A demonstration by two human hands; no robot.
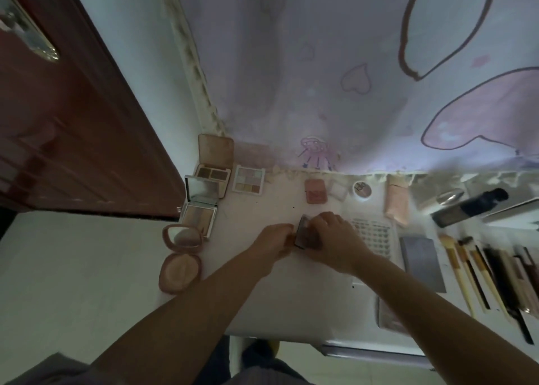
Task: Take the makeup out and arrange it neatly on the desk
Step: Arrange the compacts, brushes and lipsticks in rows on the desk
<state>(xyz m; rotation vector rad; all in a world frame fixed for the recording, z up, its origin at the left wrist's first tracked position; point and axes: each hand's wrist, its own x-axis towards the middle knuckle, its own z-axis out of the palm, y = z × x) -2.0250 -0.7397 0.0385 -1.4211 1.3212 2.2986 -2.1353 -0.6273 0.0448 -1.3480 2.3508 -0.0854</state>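
While both hands (pixel 303 238) grip it, the small compact (pixel 305 234) sits between them.

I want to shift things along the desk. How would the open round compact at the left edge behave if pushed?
The round compact lies flat, so it would probably slide, not roll. Its lid stands open, so a push there may fold it. It overhangs the desk edge, so it might drop.

Both hands, left (pixel 275 238) and right (pixel 329 240), hold a small dark compact (pixel 306 234) over the desk (pixel 277 303). Open palettes (pixel 248 179) lie left, brushes (pixel 472 271) right.
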